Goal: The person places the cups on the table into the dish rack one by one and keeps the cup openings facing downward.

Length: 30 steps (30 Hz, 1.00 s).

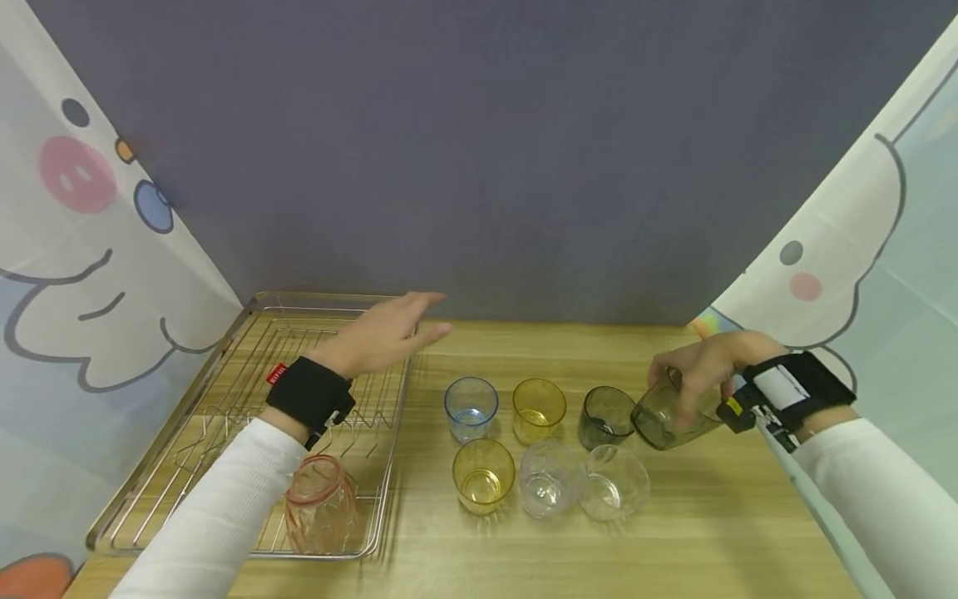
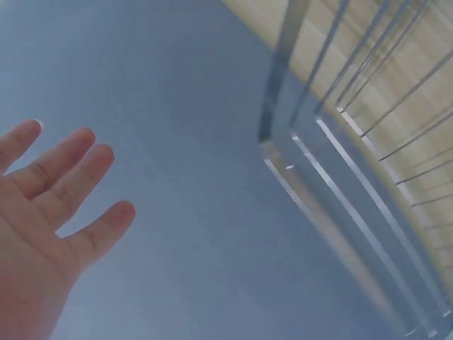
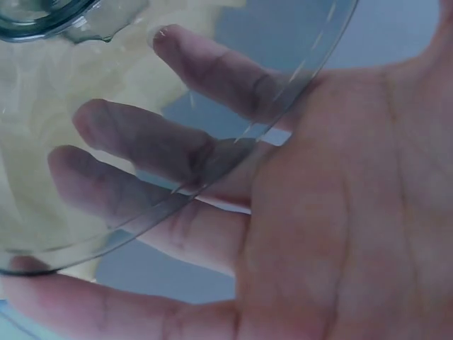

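Note:
My right hand (image 1: 707, 366) grips a smoky grey drinking glass (image 1: 677, 416), which is tilted with its rim toward the lower left. In the right wrist view, the fingers (image 3: 212, 156) show around the see-through wall of that glass. Just left of it a second grey glass (image 1: 606, 416) stands upright on the table. My left hand (image 1: 382, 337) hovers over the far right part of a wire dish rack (image 1: 385, 499), holding nothing, fingers extended. A pink-tinted glass (image 1: 322, 503) sits upside down in the rack's near right corner.
Left of the grey glasses stand a blue-rimmed glass (image 1: 471, 408) and a yellow glass (image 1: 539, 412). Nearer are another yellow glass (image 1: 483, 474) and two clear glasses, one left (image 1: 550, 478) and one right (image 1: 615, 482). A grey wall (image 1: 479, 166) rises behind the wooden table (image 1: 524, 553).

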{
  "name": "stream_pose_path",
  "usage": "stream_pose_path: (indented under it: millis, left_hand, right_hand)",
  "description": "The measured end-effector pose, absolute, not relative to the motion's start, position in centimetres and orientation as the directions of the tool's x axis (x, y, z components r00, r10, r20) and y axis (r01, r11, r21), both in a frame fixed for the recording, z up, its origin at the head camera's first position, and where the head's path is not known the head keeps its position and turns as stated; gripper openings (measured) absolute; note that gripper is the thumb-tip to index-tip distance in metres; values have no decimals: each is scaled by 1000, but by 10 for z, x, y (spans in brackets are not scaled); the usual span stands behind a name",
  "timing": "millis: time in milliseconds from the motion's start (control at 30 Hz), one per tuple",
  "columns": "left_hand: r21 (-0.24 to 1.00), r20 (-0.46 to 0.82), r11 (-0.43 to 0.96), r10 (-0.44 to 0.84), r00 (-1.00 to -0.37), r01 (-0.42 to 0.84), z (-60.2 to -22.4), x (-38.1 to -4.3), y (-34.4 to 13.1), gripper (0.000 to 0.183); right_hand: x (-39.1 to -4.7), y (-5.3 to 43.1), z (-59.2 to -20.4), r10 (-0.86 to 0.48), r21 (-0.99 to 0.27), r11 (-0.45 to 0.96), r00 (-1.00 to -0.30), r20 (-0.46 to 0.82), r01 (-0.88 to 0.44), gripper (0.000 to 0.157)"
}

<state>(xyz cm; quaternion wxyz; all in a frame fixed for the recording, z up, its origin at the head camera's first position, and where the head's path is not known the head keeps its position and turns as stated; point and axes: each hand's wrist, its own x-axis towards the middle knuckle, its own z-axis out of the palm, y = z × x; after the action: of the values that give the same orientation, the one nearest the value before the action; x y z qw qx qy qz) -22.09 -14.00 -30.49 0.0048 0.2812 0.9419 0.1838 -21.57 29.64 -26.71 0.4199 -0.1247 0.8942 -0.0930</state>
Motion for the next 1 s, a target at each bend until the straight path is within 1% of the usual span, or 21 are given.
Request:
stream_pose_path:
  millis: [67, 200, 333, 500, 600, 767, 867, 1000]
  left_hand:
    - [261, 108, 786, 553, -826, 560, -303, -218, -132, 71]
    - [96, 128, 784, 601, -789, 613, -303, -213, -118, 71]
    - [36, 139, 758, 641, -755, 651, -306, -208, -105, 71]
    - [27, 144, 721, 682, -717, 692, -311, -204, -92, 76]
    - [64, 127, 711, 691, -712, 701, -316, -206, -85, 78]
    - [150, 97, 693, 699, -708, 705, -323, -211, -75, 78]
    - [167, 93, 691, 699, -709, 703, -326, -213, -72, 77]
    - [185, 119, 689, 692, -712, 700, -325, -216, -71, 76]
  right_hand:
    - [-218, 288, -262, -310, -267, 950, -629, -713, -165, 67]
    - [-221, 274, -256, -335, -283, 941, -633, -698, -186, 68]
    - [-224, 263, -258, -366, -325, 928, -606, -706, -181, 69]
    - [-230, 250, -260, -393, -353, 917, -578, -715, -186, 74]
    - [-232, 241, -261, -401, -365, 912, -577, -712, -184, 76]
    - [-236, 229, -266, -402, -382, 909, -601, -691, -170, 78]
    - [-239, 221, -270, -411, -382, 905, -619, -669, -187, 83]
    - [-242, 215, -275, -430, -390, 896, -640, -636, -215, 87]
